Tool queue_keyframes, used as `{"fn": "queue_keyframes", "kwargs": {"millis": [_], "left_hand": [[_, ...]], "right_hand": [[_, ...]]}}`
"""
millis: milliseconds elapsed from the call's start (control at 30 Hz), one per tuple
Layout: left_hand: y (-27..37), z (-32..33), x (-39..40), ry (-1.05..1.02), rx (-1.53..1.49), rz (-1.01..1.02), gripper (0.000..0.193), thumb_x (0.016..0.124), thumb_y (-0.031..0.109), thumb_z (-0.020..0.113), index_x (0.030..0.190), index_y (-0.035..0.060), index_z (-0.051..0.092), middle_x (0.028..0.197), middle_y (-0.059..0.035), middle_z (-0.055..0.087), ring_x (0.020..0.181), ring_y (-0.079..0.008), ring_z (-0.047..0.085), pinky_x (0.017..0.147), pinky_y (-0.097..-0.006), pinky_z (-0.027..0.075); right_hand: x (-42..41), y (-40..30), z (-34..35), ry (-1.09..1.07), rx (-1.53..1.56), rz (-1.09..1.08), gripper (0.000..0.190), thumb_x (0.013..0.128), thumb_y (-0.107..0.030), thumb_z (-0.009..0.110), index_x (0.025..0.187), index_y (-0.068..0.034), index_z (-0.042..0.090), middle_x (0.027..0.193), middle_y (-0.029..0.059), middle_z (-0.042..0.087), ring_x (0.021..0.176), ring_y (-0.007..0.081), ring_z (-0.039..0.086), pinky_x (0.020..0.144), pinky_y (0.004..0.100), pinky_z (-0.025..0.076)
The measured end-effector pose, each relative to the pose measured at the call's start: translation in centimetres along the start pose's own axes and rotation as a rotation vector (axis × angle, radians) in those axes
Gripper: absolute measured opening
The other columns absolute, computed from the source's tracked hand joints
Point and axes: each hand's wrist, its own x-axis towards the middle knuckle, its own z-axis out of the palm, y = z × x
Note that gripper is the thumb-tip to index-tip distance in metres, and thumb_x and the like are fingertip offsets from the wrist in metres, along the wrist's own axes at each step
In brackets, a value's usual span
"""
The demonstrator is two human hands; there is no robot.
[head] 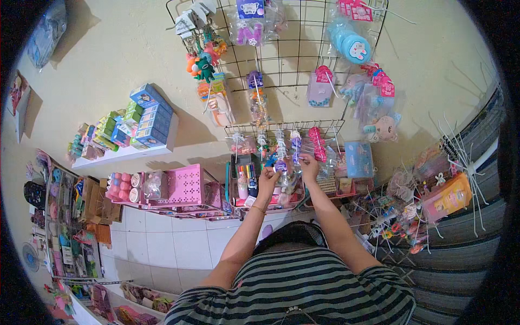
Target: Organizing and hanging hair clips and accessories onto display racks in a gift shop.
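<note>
Before me a low wire rack (331, 124) carries small packaged accessories on hooks. My left hand (268, 185) grips a clear packet with a purple header card (280, 165) by its edge. Just to the right, my right hand (309, 168) has its fingertips at the lower end of a hanging row of purple-and-white header cards (295, 140). Whether it pinches one of them is too small to tell. Beside that hand hangs a row of pink-red cards (317, 144). A row of white cards (280, 144) hangs above my left hand.
Below my hands stands a basket holding markers (250, 178) and bottles. A pink plastic basket (185, 185) is at the left. Higher up, a wire grid (298, 53) bears keychains (204, 67) and packets. A spiky rack with white prongs (471, 168) stands right; a white shelf (126, 156) holds boxes.
</note>
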Motion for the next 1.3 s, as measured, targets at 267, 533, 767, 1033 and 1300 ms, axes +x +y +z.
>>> {"fn": "queue_keyframes", "kwargs": {"millis": [267, 533, 767, 1033, 1300], "left_hand": [[0.7, -0.2, -0.2, 0.005, 0.070, -0.054, 0.017, 0.077, 0.006, 0.061, 0.081, 0.0082, 0.045, 0.066, 0.0030, 0.052, 0.057, -0.0029, 0.043, 0.050, -0.0174, 0.031], [-0.1, -1.0, 0.0, 0.014, -0.008, -0.051, 0.017, 0.076, 0.003, 0.060, 0.081, 0.0081, 0.044, 0.066, 0.0025, 0.051, 0.059, -0.0044, 0.047, 0.051, -0.0176, 0.035], [-0.5, -1.9, 0.3, 0.009, 0.013, -0.044, 0.019, 0.075, 0.002, 0.061, 0.082, 0.0089, 0.044, 0.066, 0.0016, 0.052, 0.059, -0.0048, 0.047, 0.051, -0.0178, 0.035], [1.0, -1.4, -0.6, -0.011, -0.035, -0.007, 0.016, 0.078, 0.006, 0.061, 0.082, 0.0102, 0.046, 0.073, 0.0011, 0.057, 0.063, -0.0037, 0.050, 0.049, -0.0166, 0.033], [0.7, -0.3, -0.5, -0.101, 0.029, -0.024, 0.017, 0.078, 0.005, 0.060, 0.084, 0.0101, 0.045, 0.070, 0.0015, 0.056, 0.061, -0.0040, 0.048, 0.049, -0.0167, 0.032]], "right_hand": [[2.1, -2.3, 1.0, 0.027, -0.052, 0.020, 0.016, 0.072, -0.005, 0.060, 0.086, -0.011, 0.063, 0.076, 0.0091, 0.063, 0.069, 0.0199, 0.061, 0.061, 0.0306, 0.045], [2.7, -1.6, 1.5, -0.030, -0.247, 0.028, 0.026, 0.070, -0.004, 0.059, 0.095, -0.010, 0.061, 0.082, 0.0172, 0.061, 0.075, 0.0300, 0.060, 0.067, 0.0359, 0.046], [2.7, -0.7, 0.7, -0.047, -0.218, -0.075, 0.029, 0.069, -0.002, 0.057, 0.096, -0.013, 0.061, 0.089, 0.0175, 0.060, 0.082, 0.0319, 0.058, 0.071, 0.0374, 0.046], [0.6, -7.2, -2.5, -0.131, -0.431, 0.057, 0.029, 0.069, -0.006, 0.055, 0.097, -0.014, 0.060, 0.091, 0.0152, 0.060, 0.084, 0.0323, 0.057, 0.073, 0.0393, 0.045], [-1.5, -5.5, -2.7, -0.415, 0.116, -0.055, 0.026, 0.072, -0.021, 0.065, 0.092, -0.004, 0.061, 0.081, 0.0087, 0.062, 0.072, 0.0176, 0.059, 0.064, 0.0283, 0.046]]}}
